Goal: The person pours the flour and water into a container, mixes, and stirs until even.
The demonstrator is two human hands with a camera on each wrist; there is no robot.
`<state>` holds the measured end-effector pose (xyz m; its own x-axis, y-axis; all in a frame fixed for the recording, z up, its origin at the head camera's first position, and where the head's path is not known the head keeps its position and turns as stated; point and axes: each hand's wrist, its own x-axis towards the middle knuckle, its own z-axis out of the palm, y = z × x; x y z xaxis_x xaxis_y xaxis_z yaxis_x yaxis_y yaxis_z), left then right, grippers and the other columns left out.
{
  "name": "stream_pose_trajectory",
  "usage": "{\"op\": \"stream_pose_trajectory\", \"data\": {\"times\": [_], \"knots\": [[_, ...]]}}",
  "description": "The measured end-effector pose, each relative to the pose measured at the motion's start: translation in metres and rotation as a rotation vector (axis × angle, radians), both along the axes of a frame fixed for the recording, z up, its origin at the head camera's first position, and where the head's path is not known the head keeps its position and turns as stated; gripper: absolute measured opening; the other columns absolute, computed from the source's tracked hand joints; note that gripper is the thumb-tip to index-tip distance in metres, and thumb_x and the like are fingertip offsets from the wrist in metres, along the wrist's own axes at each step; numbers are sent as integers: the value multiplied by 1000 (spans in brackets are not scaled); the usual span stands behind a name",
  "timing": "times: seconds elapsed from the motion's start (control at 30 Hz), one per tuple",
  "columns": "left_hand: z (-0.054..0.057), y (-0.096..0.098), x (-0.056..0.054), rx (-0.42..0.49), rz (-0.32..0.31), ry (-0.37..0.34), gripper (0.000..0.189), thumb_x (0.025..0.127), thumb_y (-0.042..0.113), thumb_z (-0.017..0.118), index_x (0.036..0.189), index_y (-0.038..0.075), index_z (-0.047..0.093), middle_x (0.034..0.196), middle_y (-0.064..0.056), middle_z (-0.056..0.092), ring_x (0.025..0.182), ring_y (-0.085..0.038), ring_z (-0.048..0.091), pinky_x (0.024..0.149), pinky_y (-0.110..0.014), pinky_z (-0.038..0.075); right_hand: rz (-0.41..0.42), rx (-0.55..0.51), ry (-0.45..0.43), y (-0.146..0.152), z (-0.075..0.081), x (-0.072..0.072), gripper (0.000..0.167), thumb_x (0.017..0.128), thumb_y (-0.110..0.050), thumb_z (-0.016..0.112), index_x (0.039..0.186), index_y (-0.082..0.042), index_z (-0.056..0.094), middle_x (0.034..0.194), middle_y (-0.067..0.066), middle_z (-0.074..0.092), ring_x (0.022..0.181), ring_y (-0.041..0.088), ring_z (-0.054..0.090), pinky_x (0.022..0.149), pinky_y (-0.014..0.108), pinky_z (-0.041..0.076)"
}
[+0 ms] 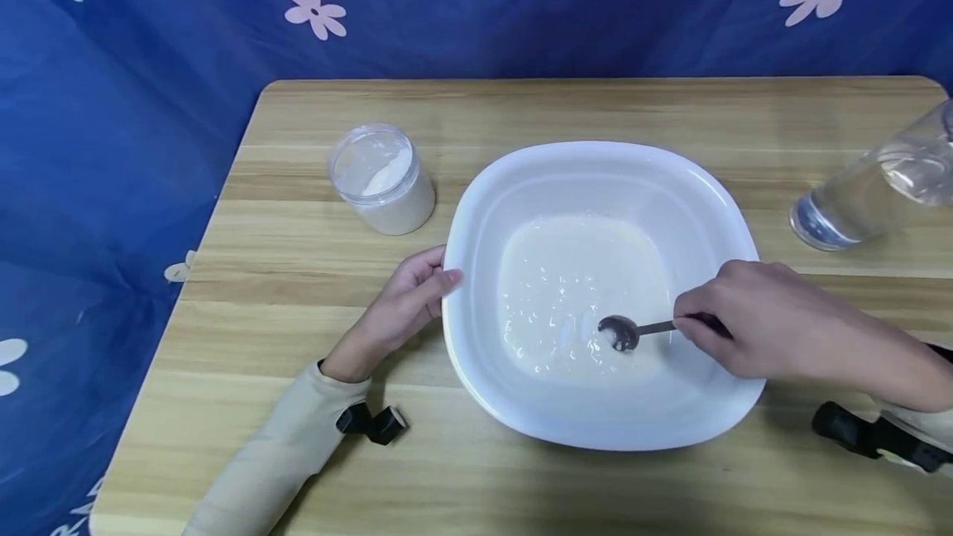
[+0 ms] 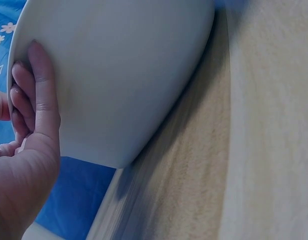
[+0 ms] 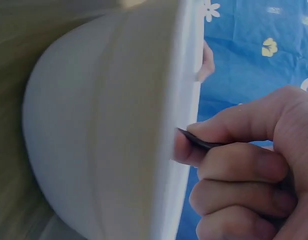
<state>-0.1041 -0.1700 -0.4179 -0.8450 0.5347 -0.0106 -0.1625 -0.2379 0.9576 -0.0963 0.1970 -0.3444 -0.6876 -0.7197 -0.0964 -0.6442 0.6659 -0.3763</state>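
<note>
A white plastic basin [image 1: 715, 213] stands on the wooden table with a milky white liquid [image 1: 573, 288] spread over its bottom. My left hand [image 1: 405, 304] grips the basin's left rim, thumb over the edge and fingers against the outer wall, as the left wrist view shows. In my right hand [image 1: 752, 321] the dark handle of a metal spoon [image 1: 621, 333] is pinched between thumb and forefinger, the other fingers curled in. The spoon's bowl is down at the white liquid. In the right wrist view the basin's wall [image 3: 99, 125] hides the spoon's bowl.
An uncovered clear jar [image 1: 398, 201] part full of white powder stands left of the basin. At the right edge is a tall clear glass container [image 1: 856, 197] with water. Behind the table [image 1: 298, 271] hangs a blue cloth [image 1: 521, 7] with pale flowers.
</note>
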Motion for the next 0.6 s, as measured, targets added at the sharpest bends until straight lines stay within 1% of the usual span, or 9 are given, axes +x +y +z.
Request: {"op": "stream_pose_trajectory", "data": {"times": [0.1, 0.3, 0.43, 0.5, 0.6], "knots": [[2, -1, 0, -5, 4, 0, 40, 96, 2, 40, 124, -26, 36, 99, -12, 68, 83, -19, 69, 70, -33, 61, 15, -27, 15, -4, 3, 2, 42, 84, -10, 66, 59, -31, 40, 53, -23, 25, 46, -8, 28, 40, 16, 27], [4, -1, -2, -15, 2, -10, 43, 96, 2, 40, 126, -27, 33, 100, -10, 68, 84, -18, 69, 71, -33, 61, 31, -55, 13, -10, 0, 3, 42, 84, -9, 66, 59, -31, 40, 53, -23, 24, 45, -9, 26, 39, 15, 24], [2, -2, -3, -5, 3, -9, 39, 96, 2, 40, 124, -25, 38, 99, -11, 68, 84, -18, 69, 71, -33, 61, 27, -35, 20, -12, 1, 3, 42, 85, -9, 64, 59, -31, 40, 53, -22, 23, 45, -8, 25, 39, 15, 24], [2, -2, -3, -1, 9, -8, 37, 95, 1, 40, 122, -23, 41, 98, -11, 68, 83, -18, 69, 70, -32, 61, 30, -14, 9, -10, 2, 2, 41, 84, -9, 63, 59, -31, 39, 53, -22, 23, 46, -7, 25, 39, 16, 24], [2, -3, -3, 4, 11, -13, 34, 95, 1, 41, 120, -22, 43, 96, -10, 68, 83, -17, 69, 70, -31, 61, 35, 18, -2, -2, 4, 2, 42, 83, -9, 66, 59, -32, 40, 52, -22, 23, 46, -7, 26, 39, 16, 24]]}}
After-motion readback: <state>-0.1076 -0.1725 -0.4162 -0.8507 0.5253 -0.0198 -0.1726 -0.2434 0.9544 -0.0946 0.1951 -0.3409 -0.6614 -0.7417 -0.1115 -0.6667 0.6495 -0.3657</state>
